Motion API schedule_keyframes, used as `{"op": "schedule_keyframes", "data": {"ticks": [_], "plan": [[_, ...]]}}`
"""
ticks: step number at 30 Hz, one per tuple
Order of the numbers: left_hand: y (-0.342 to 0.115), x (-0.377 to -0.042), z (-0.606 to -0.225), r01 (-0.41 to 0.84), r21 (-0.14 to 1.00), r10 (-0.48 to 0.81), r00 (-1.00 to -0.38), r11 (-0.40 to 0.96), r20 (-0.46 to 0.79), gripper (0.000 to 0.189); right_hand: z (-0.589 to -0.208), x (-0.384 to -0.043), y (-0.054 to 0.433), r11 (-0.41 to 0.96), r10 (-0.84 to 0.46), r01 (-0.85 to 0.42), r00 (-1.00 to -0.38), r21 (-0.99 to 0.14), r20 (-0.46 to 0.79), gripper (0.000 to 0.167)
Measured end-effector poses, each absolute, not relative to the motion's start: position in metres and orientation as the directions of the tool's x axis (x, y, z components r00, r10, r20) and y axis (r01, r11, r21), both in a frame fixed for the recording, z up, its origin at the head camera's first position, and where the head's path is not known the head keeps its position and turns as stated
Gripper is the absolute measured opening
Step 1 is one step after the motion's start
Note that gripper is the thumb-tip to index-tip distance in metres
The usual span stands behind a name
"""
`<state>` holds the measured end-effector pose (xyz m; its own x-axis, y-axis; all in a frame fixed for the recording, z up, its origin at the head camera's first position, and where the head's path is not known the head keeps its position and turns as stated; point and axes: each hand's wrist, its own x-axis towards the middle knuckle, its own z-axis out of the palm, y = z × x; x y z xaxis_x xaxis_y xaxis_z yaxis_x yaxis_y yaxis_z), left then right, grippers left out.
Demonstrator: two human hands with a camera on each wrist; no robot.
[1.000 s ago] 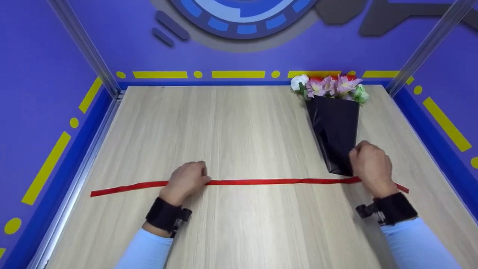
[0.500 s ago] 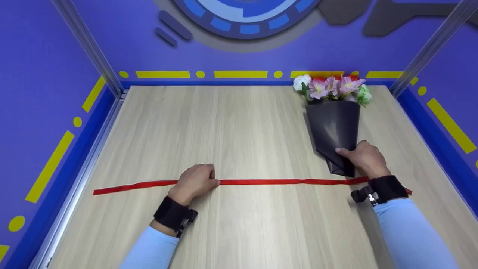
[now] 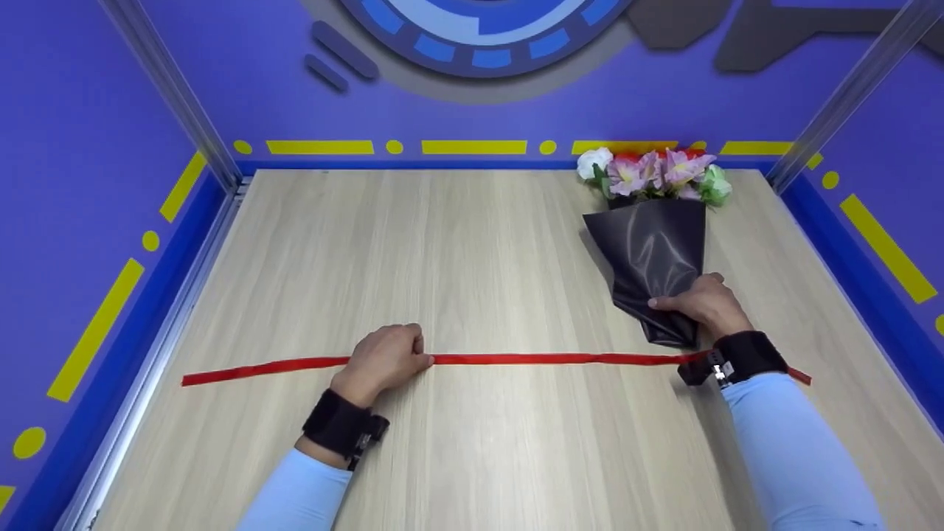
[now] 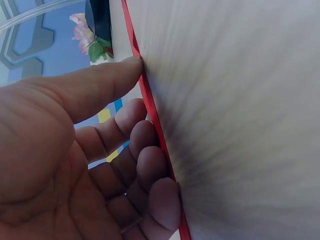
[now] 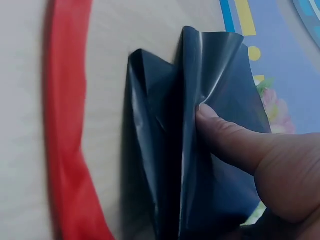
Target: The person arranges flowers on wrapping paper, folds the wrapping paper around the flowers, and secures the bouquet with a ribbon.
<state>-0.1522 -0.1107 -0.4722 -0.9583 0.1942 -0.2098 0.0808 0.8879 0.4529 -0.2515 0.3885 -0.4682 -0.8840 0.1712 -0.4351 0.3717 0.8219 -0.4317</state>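
A bouquet (image 3: 649, 251) of white, pink, red and green flowers in black wrapping paper lies at the back right, blooms toward the back wall. My right hand (image 3: 708, 304) grips its lower end from the right, thumb on top of the paper; the other fingers are hidden beneath. In the right wrist view, the thumb presses on the folded black paper (image 5: 165, 125). A long red ribbon (image 3: 516, 359) lies across the table in front of the bouquet. My left hand (image 3: 383, 361) rests at the ribbon, its thumb tip and loosely curled fingertips along it in the left wrist view.
The wooden table (image 3: 472, 442) is bounded by a blue-purple wall (image 3: 472, 122) at the back and side walls left and right. Metal posts (image 3: 169, 96) stand at the back corners. The right forearm passes over the ribbon's right part.
My right hand has moved left onto the bouquet's lower end, and the black paper's loose flap has swung leftward across its front. My left hand shifted slightly right along the ribbon.
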Motion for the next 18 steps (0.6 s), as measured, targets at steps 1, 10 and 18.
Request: {"op": "schedule_keyframes", "data": {"ticks": [1, 10, 18], "plan": [[-0.111, -0.152, -0.472, 0.082, 0.454, 0.195, -0.959, 0.887, -0.207, 0.025, -0.469, -0.251, 0.388, 0.819, 0.165, 0.365, -0.889, -0.442, -0.427, 0.121], [-0.111, -0.153, -0.476, 0.083, 0.444, 0.186, -0.963, 0.892, -0.195, 0.023, -0.473, -0.245, 0.37, 0.788, 0.226, 0.37, -0.917, -0.492, -0.328, 0.106], [-0.111, -0.152, -0.475, 0.081, 0.448, 0.186, -0.963, 0.89, -0.196, 0.024, -0.479, -0.244, 0.349, 0.801, 0.265, 0.314, -0.95, -0.51, -0.168, 0.086]]}}
